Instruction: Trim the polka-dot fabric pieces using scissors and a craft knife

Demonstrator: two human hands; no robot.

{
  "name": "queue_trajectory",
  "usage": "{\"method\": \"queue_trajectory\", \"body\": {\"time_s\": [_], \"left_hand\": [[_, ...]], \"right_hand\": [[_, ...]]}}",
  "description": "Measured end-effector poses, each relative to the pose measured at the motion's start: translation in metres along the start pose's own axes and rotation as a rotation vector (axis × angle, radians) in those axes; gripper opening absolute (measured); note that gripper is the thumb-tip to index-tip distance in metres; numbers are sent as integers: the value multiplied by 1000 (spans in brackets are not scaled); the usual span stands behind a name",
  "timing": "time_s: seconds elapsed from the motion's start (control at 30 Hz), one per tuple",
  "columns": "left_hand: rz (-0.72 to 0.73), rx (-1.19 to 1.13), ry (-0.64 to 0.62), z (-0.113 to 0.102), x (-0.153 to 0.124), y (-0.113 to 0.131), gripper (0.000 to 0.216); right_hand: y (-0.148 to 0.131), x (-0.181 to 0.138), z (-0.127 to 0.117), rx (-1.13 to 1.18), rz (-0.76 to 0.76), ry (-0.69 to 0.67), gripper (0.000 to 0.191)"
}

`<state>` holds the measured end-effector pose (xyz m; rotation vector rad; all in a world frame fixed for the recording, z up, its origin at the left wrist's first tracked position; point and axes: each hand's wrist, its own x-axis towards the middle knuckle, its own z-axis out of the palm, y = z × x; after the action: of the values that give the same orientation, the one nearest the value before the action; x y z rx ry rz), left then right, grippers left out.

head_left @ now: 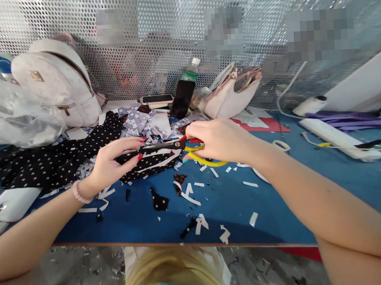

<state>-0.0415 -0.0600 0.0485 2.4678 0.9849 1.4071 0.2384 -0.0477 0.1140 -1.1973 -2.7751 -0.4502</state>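
In the head view my right hand (216, 139) is closed around the yellow and red handles of a pair of scissors (181, 144), whose dark blades point left. My left hand (117, 157) pinches black polka-dot fabric (147, 165) between thumb and fingers. The blades lie along the fabric's upper edge, close to my left fingertips; whether cloth is between them I cannot tell. White strips show on the held piece. A larger heap of the same dotted cloth (60, 153) spreads to the left. Small black scraps (159, 201) and white paper cuttings (190, 195) lie in front of my hands.
At the back stand a white backpack (59, 81), a bottle (190, 70), a black phone (182, 98) and a pale handbag (235, 95). A plastic bag (19, 113) lies left. A white power strip (340, 139) and purple strips (349, 120) are on the right. The blue table's front edge (183, 245) is near.
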Motion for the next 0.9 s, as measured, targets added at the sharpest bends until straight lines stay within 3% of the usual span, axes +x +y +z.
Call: {"method": "queue_trajectory", "body": {"time_s": [0.17,0.33,0.5,0.63,0.7,0.77,0.83,0.9], "left_hand": [[-76,-31,13,0,1,-1,20],[-198,-47,42,1,0,-4,25],[-237,-6,136,2,2,-13,24],[-300,18,174,2,7,-20,23],[-321,9,173,3,9,-22,21],[-336,-11,169,4,10,-25,19],[-352,-31,168,4,11,-26,19],[-369,-41,170,5,10,-28,19]], "right_hand": [[-4,-4,6,-67,0,43,24],[8,-20,38,-35,85,127,28],[25,-39,71,100,209,-200,21],[46,-41,78,227,179,-392,16],[61,-30,79,361,107,-353,17],[75,-8,83,409,79,-203,25],[85,24,93,300,118,0,43],[90,62,106,194,99,23,61]]}}
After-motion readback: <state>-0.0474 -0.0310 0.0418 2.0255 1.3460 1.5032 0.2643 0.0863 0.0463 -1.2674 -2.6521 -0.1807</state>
